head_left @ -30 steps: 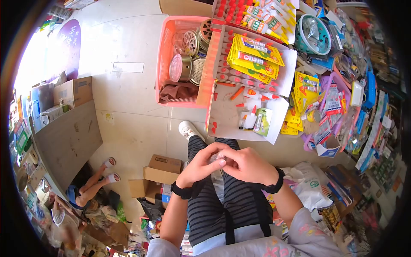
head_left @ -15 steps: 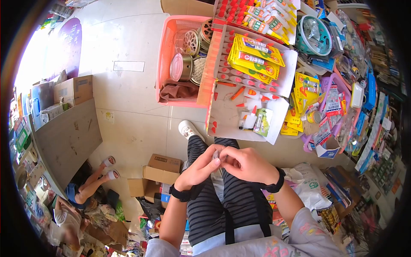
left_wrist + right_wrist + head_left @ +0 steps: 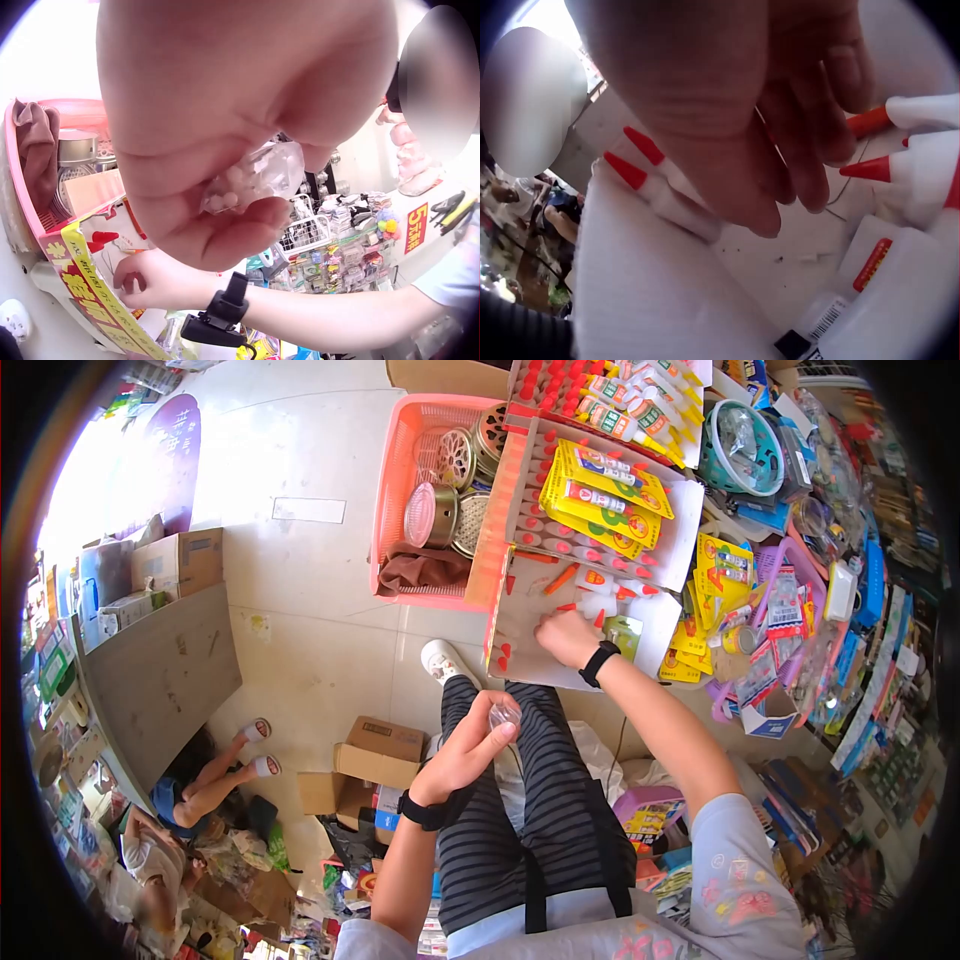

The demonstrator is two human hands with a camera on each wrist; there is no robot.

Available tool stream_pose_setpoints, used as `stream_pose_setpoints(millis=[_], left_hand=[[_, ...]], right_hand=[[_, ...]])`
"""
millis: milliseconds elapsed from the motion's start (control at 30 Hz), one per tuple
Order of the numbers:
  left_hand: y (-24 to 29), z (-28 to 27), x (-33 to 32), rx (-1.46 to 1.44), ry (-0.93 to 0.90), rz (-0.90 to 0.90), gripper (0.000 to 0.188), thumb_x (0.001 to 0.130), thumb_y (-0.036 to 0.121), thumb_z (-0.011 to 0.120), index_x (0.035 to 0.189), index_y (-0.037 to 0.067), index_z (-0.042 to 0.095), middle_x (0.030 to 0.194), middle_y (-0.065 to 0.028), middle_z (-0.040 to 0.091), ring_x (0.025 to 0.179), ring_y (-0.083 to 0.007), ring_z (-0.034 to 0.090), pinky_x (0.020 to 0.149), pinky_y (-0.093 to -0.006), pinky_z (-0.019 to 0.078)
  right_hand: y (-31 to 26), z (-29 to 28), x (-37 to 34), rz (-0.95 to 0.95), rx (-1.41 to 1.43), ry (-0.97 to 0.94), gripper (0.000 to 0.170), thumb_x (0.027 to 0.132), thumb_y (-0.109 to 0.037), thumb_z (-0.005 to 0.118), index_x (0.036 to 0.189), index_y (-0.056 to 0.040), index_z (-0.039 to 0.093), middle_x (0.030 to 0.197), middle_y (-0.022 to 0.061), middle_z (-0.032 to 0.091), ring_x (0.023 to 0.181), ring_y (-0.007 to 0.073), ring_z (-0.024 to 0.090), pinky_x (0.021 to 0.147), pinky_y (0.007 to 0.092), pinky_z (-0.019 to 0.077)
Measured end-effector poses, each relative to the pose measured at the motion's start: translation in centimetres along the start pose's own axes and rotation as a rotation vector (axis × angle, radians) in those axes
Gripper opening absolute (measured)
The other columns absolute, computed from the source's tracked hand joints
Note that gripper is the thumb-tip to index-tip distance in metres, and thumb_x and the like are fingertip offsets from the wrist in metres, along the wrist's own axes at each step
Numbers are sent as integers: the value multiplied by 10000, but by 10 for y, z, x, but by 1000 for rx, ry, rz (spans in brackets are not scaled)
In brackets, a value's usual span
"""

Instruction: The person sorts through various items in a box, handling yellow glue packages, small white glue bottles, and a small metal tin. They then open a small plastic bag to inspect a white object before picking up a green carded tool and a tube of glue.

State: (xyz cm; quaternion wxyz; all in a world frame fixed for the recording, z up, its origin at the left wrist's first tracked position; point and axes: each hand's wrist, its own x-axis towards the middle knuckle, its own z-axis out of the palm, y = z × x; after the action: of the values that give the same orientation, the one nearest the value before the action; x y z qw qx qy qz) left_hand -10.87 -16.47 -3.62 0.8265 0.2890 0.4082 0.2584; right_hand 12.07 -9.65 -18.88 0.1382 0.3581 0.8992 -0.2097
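The left hand (image 3: 468,754) is over the lap, fingers curled round a small crumpled clear plastic piece (image 3: 504,714); the left wrist view shows this clear plastic (image 3: 259,180) with small whitish bits between fingers and palm. Over the open white carton (image 3: 524,600) reaches the right hand (image 3: 570,639). In the right wrist view the right hand (image 3: 780,127) hangs inside the carton with loosely bent fingers and nothing visible between them. White bottles (image 3: 911,281) lie to one side of it, and two red-tipped bottles (image 3: 682,214) lie by the carton wall.
A pink basket (image 3: 384,490) with tins and a brown cloth stands left of the carton. Yellow glue packs (image 3: 604,500) lie on rows of bottles beyond it. Purple and teal baskets (image 3: 712,452) crowd the right; cardboard boxes (image 3: 378,752) stand on the floor.
The right hand has left the left hand and moved forward into the white carton. The left hand has stayed over the lap with the clear plastic. The head view has shifted slightly.
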Motion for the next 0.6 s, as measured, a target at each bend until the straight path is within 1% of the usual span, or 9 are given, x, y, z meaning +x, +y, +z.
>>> stream_pose_setpoints(millis=[33,67,167,267,367,467,500,567,600], left_hand=[[-1,2,1,20,15,28,249,987,220,449,1152,39,402,848,-24,450,728,-96,405,673,-235,368],[-2,2,2,41,30,57,240,993,223,430,1147,43,394,809,-22,437,668,-92,377,615,-226,350],[-3,2,2,64,60,57,236,993,213,432,1152,44,388,818,-24,442,667,-90,376,607,-219,350],[-3,4,2,72,79,73,254,989,227,446,1155,44,387,820,-25,445,662,-82,371,592,-213,342],[2,4,1,93,84,58,274,976,223,478,1162,44,387,861,-32,462,710,-92,411,647,-226,380],[2,6,2,229,134,131,303,953,206,525,1167,40,389,923,-39,483,800,-125,465,748,-261,418],[6,7,2,261,150,124,321,932,180,553,1165,32,390,955,-66,501,856,-153,489,786,-279,419],[20,11,0,323,187,111,365,890,128,608,1161,15,391,1019,-120,537,967,-209,536,863,-317,422],[21,11,-1,365,203,130,382,879,133,624,1157,16,390,1012,-128,545,952,-223,551,849,-323,433]], right_hand=[[-1,9,2,-4,-22,50,42,664,-85,596,662,-54,624,735,112,623,710,271,644,577,375,517],[-3,18,3,19,-94,63,59,676,-97,584,672,-76,639,737,97,619,713,255,641,569,368,515],[-11,30,6,90,-245,21,75,670,-103,589,688,-87,661,740,88,626,710,242,641,571,357,513],[-15,24,5,67,-302,-1,94,667,-116,594,702,-93,678,754,85,635,707,232,638,578,355,513],[-6,28,3,23,-135,-34,101,661,-116,601,705,-81,685,765,97,642,721,235,642,594,365,520],[-3,10,2,47,-91,-45,88,671,-89,617,729,-50,670,767,100,640,714,239,631,608,350,511],[-5,-6,0,129,187,43,76,691,-74,623,746,-39,663,774,93,635,704,223,622,608,335,503],[-17,-57,-4,285,741,219,58,731,-43,637,780,-16,648,789,78,624,682,191,604,609,306,487],[-25,-79,-8,329,1038,293,53,755,-32,642,804,-13,642,818,66,598,705,163,578,631,287,469]])
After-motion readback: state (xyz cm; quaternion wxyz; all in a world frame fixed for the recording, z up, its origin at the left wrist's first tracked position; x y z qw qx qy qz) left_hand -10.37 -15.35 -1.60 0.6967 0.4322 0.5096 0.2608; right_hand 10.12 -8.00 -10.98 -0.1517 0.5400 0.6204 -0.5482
